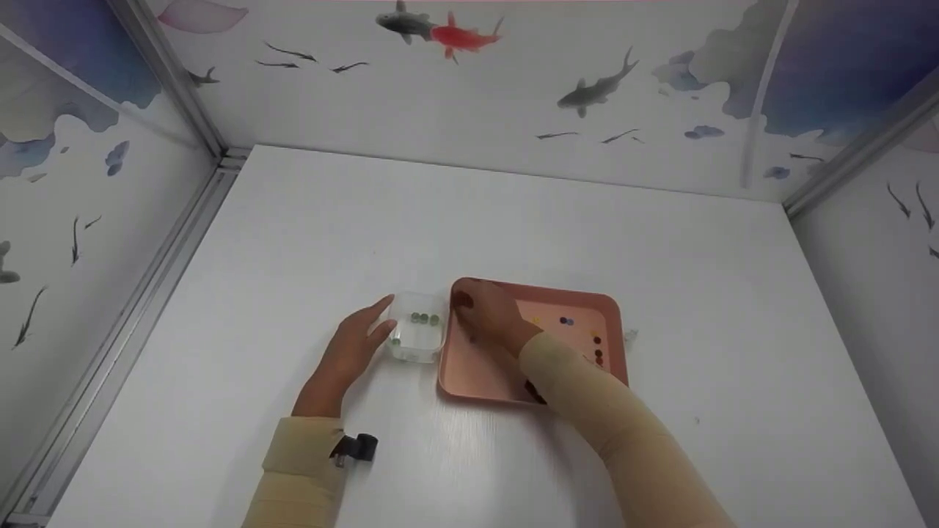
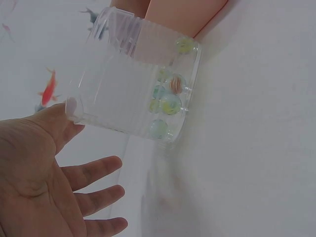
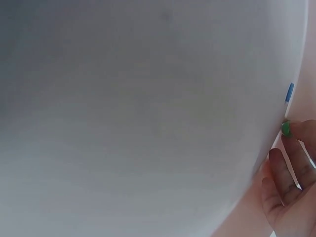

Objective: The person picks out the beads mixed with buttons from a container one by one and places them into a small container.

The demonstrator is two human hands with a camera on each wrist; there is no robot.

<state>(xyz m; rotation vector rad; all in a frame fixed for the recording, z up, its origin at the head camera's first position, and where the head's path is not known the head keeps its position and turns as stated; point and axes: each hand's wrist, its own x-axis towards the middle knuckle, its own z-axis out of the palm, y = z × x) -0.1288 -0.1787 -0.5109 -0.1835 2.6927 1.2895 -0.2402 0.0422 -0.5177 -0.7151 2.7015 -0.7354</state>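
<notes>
A clear plastic box [image 1: 418, 354] stands on the white table, with several glass marbles [image 2: 171, 104] at its bottom. My left hand [image 1: 352, 348] is at the box's left side, fingers extended; in the left wrist view a fingertip touches its corner and the other fingers spread free. To the right is a pink tray [image 1: 484, 378] with small coloured round pieces [image 1: 567, 321] in it. My right hand [image 1: 488, 312] is over the tray's upper left corner. In the right wrist view its thumb and finger pinch a small green piece [image 3: 286, 129].
The tray's left rim stands right beside the box. Beyond the tray's right rim lies a small pale scrap [image 1: 631, 335]. A black camera [image 1: 357, 447] sticks out from the left sleeve. Printed panels [image 1: 506, 95] border the table. A large grey blur fills most of the right wrist view.
</notes>
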